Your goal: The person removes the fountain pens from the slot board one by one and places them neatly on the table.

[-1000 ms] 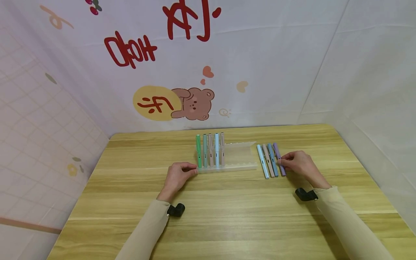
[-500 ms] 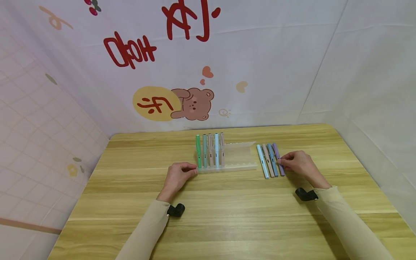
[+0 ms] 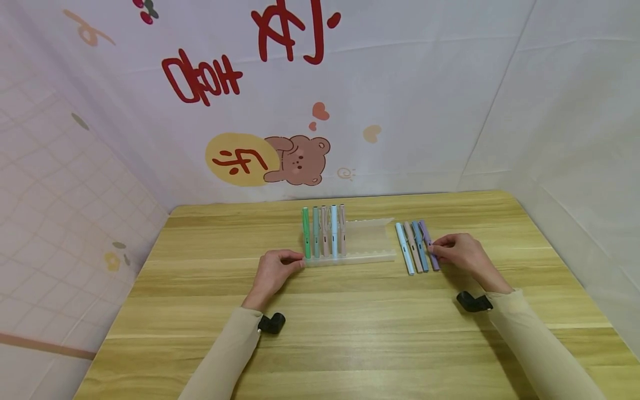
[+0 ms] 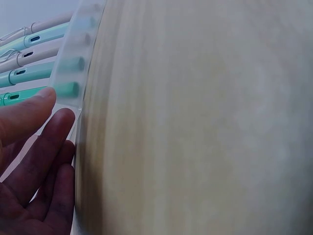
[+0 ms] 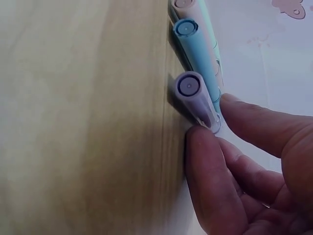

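Head: left hand (image 3: 272,273) pinches rack (image 3: 370,258) holding five pens (image 3: 325,230), right hand (image 3: 462,253) one of four (image 3: 426,234).

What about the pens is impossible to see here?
Head: part of the purple pen, behind the right hand.
Left wrist: upper end of the green pen, cut off by the left edge.
Right wrist: near end of the lying beige pen, partly cut by the top edge.

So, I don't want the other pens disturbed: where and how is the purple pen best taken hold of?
I'd pinch the purple pen across its middle, coming from the right: it's slim and round, no pen lies on that side, and the blue pen sits close on its left.
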Demonstrator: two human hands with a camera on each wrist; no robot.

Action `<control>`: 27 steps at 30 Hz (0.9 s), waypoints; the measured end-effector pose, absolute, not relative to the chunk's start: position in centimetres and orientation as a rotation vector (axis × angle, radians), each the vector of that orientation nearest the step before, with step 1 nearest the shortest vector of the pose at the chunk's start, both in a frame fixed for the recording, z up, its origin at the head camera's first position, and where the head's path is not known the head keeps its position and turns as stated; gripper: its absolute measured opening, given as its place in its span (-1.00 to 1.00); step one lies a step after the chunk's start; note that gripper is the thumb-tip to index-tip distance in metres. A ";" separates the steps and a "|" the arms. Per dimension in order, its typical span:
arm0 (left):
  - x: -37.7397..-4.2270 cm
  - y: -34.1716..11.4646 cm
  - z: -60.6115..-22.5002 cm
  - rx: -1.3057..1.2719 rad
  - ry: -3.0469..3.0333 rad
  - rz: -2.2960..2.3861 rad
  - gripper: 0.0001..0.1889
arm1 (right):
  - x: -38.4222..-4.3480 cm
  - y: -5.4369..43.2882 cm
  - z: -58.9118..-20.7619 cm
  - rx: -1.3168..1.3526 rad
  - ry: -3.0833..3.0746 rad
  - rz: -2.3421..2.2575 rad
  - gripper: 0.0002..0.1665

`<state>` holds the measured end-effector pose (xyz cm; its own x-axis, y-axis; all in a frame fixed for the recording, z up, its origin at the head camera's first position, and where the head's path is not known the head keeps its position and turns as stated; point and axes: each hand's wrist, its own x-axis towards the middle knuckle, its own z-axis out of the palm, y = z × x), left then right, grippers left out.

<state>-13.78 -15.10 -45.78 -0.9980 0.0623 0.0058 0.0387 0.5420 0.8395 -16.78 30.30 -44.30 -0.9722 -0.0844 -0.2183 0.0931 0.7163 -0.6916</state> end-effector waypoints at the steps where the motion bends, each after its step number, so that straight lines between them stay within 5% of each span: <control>1: -13.8 -15.1 -45.8 0.091 2.736 1.491 -0.87 | -16.7 30.3 -44.3 0.005 2.698 -1.103 -0.42; 27: -13.8 -15.1 -45.9 0.078 2.728 1.507 -0.88 | -14.3 26.4 -41.9 -0.221 2.744 -1.460 -0.43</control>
